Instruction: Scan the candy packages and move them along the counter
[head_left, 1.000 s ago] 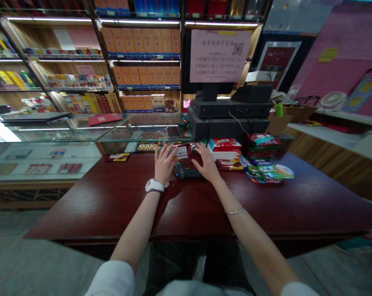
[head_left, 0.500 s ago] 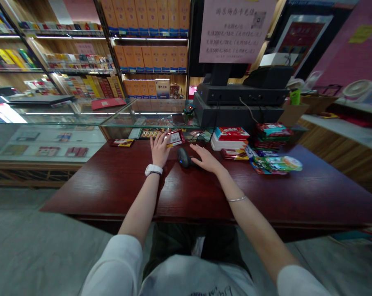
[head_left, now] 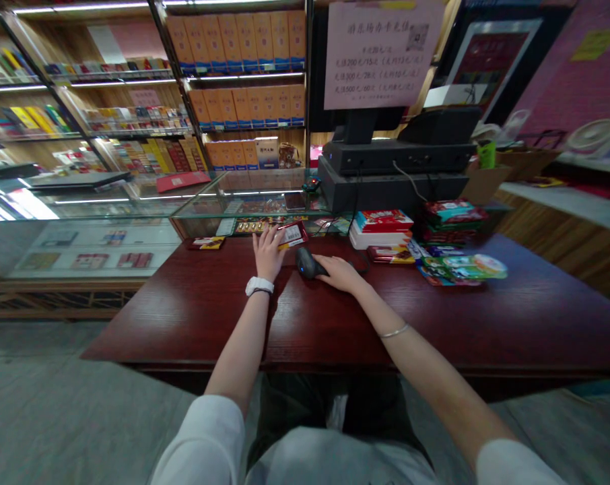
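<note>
Scanner (head_left: 307, 263), on table (head_left: 318, 330): right hand (head_left: 338, 272) laid over it, closure I cannot tell. Packet (head_left: 293, 234), beyond scanner: left hand (head_left: 268, 254) pinching its end. Step, I judge: grasping scanner; next needs firm grip.

Single view, worn on my head. Looks forward and down from above my lap (head_left: 295, 407), close behind the near edge of the desk (head_left: 325, 330). My left hand (head_left: 267, 257) and right hand (head_left: 339, 273) fall mid-frame, nearer the far edge; shelves (head_left: 244, 76) beyond.
</note>
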The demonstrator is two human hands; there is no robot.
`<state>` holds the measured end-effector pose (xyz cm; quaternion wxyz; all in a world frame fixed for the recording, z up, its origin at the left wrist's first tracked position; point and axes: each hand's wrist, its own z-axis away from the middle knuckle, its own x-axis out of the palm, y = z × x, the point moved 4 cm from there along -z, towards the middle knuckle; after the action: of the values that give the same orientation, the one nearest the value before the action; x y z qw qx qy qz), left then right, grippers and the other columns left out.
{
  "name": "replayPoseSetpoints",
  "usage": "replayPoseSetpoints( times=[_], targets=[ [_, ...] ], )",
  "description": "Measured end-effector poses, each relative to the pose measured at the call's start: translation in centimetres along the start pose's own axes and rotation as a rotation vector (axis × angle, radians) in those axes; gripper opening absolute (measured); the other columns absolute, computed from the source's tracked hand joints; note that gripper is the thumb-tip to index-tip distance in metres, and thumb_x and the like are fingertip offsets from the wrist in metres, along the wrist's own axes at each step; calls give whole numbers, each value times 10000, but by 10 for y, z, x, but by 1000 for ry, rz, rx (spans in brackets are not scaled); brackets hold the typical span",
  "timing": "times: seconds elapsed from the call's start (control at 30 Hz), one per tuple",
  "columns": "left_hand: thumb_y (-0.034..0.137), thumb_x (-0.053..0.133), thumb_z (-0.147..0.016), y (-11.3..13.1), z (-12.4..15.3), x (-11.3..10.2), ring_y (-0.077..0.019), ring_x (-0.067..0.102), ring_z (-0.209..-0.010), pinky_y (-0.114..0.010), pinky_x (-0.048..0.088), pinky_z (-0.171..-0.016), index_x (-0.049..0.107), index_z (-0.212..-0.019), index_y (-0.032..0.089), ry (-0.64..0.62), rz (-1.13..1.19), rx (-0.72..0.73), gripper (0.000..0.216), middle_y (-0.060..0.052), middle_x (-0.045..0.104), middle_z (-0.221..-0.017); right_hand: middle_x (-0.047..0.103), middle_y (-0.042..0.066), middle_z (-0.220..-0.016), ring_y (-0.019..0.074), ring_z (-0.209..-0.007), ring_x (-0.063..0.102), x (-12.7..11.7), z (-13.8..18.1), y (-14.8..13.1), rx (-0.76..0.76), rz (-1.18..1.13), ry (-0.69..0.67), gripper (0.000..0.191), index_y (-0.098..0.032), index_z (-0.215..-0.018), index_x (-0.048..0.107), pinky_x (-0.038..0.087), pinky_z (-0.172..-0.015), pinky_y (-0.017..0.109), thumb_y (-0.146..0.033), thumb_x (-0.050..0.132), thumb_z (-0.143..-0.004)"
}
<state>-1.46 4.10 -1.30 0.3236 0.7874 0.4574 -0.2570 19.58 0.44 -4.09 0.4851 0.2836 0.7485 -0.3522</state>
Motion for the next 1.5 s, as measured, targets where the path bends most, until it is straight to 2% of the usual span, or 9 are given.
replayPoseSetpoints(
  times=[0.1, 0.27, 0.47, 0.63, 0.77, 0.93, 1.03, 1.23, 1.5],
  targets=[
    [246, 626, -863, 1, 0, -2, -285, 400, -1443, -590, 152, -1238, 552, -1394, 319, 1, -7, -15, 541, -53, 518, -1506, 593, 167, -1407, 281, -1260, 607, -4, 0, -5, 12, 10, 1, 613, -163, -1455, 458, 493, -1041, 455, -222, 662, -880],
    [241, 631, -857, -1, 0, -2, -289, 429, -1421, -595, 167, -1234, 574, -1374, 305, 14, -7, -34, 525, -66, 544, -1482, 624, 165, -1360, 285, -1227, 625, -6, 1, -7, 20, 19, 26, 591, -142, -1432, 485, 492, -1042, 445, -205, 663, -872],
    [249, 639, -855, -3, 1, -1, -295, 436, -1414, -600, 168, -1232, 576, -1369, 302, 28, 9, -9, 520, -74, 546, -1479, 629, 111, -1358, 274, -1208, 634, -21, 2, -6, -10, -65, 203, 789, -239, -1596, 166, 530, -989, 443, -284, 583, -928],
    [251, 637, -856, -2, 1, 0, -296, 437, -1413, -600, 174, -1230, 581, -1363, 310, 38, 16, -1, 513, -70, 547, -1478, 542, 71, -1478, 270, -1301, 574, -41, 6, -3, 33, -130, 379, 744, -276, -1603, 134, 510, -1040, 433, -336, 511, -965],
    [246, 643, -850, -1, 1, 0, -304, 440, -1408, -607, 190, -1224, 593, -1348, 302, 43, 29, 1, 503, -67, 557, -1468, 505, 85, -1512, 282, -1315, 565, -52, 10, 2, 108, -214, 404, 753, -257, -1608, 105, 514, -1037, 443, -369, 494, -973],
    [237, 657, -838, 0, 1, -2, -309, 489, -1353, -590, 224, -1220, 612, -1323, 286, 72, 8, 9, 489, -65, 588, -1433, 446, 75, -1557, 257, -1389, 490, -58, 10, 3, 27, -273, 351, 725, -267, -1596, 169, 444, -1120, 458, -384, 514, -969],
    [236, 664, -830, 1, 1, -3, -305, 529, -1297, -579, 254, -1212, 632, -1295, 280, 85, -8, 13, 468, -68, 618, -1391, 463, 60, -1547, 249, -1402, 473, -55, 9, 0, -1, -268, 311, 719, -295, -1587, 205, 414, -1146, 466, -391, 543, -959],
    [255, 667, -839, 3, 1, -3, -292, 549, -1261, -564, 260, -1214, 649, -1249, 278, 87, -32, 19, 412, -64, 631, -1367, 518, 50, -1505, 255, -1367, 516, -50, 8, -5, 8, -250, 315, 685, -310, -1580, 229, 439, -1127, 472, -387, 530, -970],
    [267, 680, -834, 3, 2, -4, -301, 551, -1259, -568, 258, -1215, 643, -1239, 266, 93, -22, 19, 407, -67, 632, -1364, 600, 35, -1417, 250, -1317, 566, -53, 10, -6, -29, -264, 338, 560, -315, -1520, 381, 470, -1105, 456, -365, 516, -979]
  ],
)
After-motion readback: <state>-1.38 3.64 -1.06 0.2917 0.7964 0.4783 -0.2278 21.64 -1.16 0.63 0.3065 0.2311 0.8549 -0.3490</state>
